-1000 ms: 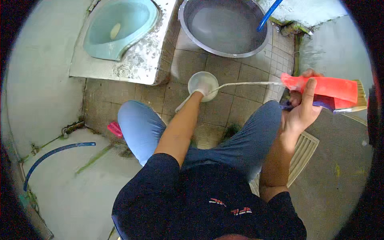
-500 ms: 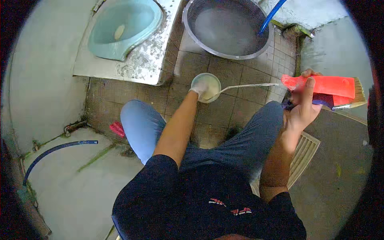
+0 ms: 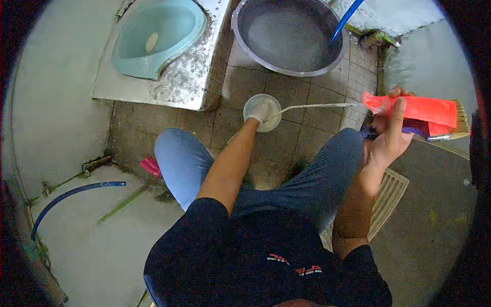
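Observation:
My left hand (image 3: 259, 110) is down inside a small round pale tub (image 3: 277, 122) of whitish liquid on the floor. It looks coated white, and its fingers are not clear. On the right my right hand (image 3: 393, 130) is closed round a bright red paintbrush (image 3: 429, 111) with tan bristles pointing right. Just below, in the same grip, is a dark purple-handled paintbrush (image 3: 420, 128) with a metal band. A thin whitish bent rod (image 3: 319, 105) runs from the tub toward the right hand; whether the hand grips it is hidden.
A big grey basin (image 3: 289, 36) of cloudy water stands ahead, a blue hose (image 3: 348, 19) dipping into it. A pale green squat toilet (image 3: 156, 38) sits on a raised ledge (image 3: 184, 84) at far left. Beside my left leg lie a pink object (image 3: 150, 166) and a dark blue hose (image 3: 76, 195).
My left hand has shifted slightly inside the tub. The right hand keeps its grip on the paintbrushes and has barely moved.

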The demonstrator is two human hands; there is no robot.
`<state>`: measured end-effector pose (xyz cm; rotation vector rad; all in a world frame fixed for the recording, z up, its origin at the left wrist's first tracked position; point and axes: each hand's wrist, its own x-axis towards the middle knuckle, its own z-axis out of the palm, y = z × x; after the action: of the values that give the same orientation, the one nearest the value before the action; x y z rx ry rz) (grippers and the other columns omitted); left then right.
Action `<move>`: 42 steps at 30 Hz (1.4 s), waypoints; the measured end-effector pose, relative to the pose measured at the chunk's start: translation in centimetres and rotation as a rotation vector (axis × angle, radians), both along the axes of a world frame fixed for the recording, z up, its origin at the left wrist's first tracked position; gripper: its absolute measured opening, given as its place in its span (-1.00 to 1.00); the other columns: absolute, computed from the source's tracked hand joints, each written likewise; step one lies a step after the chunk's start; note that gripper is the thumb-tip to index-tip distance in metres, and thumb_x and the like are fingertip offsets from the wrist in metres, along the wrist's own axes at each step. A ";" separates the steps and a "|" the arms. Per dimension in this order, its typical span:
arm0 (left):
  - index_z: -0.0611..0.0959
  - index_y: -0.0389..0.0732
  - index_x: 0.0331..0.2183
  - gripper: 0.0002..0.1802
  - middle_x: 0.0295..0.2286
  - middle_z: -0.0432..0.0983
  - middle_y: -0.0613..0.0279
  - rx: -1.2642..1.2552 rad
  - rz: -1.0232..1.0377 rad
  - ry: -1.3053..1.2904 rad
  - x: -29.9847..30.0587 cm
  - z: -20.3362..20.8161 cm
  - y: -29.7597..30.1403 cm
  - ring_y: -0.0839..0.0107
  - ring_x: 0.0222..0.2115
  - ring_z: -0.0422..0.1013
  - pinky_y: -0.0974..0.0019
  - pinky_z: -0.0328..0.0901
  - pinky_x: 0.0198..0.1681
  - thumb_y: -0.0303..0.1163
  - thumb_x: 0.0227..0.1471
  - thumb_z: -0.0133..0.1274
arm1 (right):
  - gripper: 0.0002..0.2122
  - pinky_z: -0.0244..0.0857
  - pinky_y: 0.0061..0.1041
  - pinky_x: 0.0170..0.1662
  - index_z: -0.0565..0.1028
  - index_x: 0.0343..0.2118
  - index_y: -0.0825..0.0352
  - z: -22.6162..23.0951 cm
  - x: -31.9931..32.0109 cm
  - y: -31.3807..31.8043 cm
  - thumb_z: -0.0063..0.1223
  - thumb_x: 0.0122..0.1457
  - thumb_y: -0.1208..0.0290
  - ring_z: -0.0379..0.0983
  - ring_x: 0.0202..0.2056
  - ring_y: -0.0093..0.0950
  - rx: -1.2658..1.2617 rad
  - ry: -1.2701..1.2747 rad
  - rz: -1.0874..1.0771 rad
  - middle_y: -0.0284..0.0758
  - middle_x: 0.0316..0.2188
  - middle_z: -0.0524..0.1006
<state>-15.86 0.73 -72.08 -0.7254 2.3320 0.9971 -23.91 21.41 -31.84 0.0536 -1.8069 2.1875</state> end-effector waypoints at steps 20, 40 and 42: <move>0.36 -0.20 0.06 -0.45 0.09 0.18 0.01 0.238 0.101 0.088 0.1 1.5 -1.2 0.15 0.14 0.07 0.23 -0.06 0.20 -0.19 0.04 -0.14 | -0.79 -0.01 -0.78 -0.69 0.42 -0.26 0.35 -0.5 -1.1 0.5 0.11 0.10 0.37 0.19 -0.69 -0.76 -0.030 -0.037 -0.013 -0.37 -0.48 0.49; 0.43 -0.18 0.00 -0.52 0.02 0.29 0.01 -0.053 -0.131 -0.046 -0.1 0.7 0.5 0.16 0.07 0.19 0.19 0.05 0.14 -0.19 0.07 -0.19 | -0.78 -0.05 -0.78 -0.69 0.42 -0.22 0.34 0.4 -1.0 -0.3 0.08 0.11 0.37 0.14 -0.71 -0.77 0.018 -0.032 -0.059 -0.36 -0.42 0.50; 0.41 -0.18 0.02 -0.49 0.05 0.25 0.02 -0.026 -0.214 -0.006 0.4 0.2 -0.1 0.17 0.09 0.17 0.21 0.03 0.16 -0.15 0.06 -0.18 | -0.78 -0.05 -0.78 -0.70 0.42 -0.21 0.34 0.4 -0.9 -0.2 0.08 0.11 0.37 0.14 -0.71 -0.77 0.023 -0.034 -0.051 -0.35 -0.41 0.50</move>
<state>-15.45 0.67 -71.84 -0.4744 2.3623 0.8696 -24.82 21.20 -31.41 -0.0241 -1.8314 2.1446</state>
